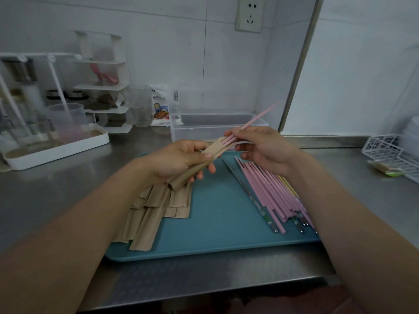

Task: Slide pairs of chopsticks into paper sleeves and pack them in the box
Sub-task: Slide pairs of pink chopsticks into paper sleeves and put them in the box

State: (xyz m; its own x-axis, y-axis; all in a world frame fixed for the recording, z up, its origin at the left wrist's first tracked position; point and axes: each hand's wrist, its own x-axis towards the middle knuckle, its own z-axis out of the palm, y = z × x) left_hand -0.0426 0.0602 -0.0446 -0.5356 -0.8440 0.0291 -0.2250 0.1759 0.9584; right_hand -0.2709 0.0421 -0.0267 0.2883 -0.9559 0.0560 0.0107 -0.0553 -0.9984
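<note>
Pink chopsticks [254,120], pinched in the right hand [260,148] mid-frame, entered a paper sleeve [204,159] gripped open-ended by the left hand [179,162], seemingly angled toward the clear box [217,126] behind.

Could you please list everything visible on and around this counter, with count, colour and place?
tray: one, teal, centre of the steel counter
paper sleeves: a fanned pile, brown, left part of the tray
held sleeve: one, brown, in the left hand's grip
pink chopsticks: a loose bundle, right part of the tray, with a few metal and yellowish ones
held chopsticks: a pink pair, tips entering the held sleeve
box: one, clear, behind the tray
rack: one, white, far left
wire basket: one, white, far right
wall socket: one, white, on the wall
left hand: grips the sleeve
right hand: pinches the pair
</note>
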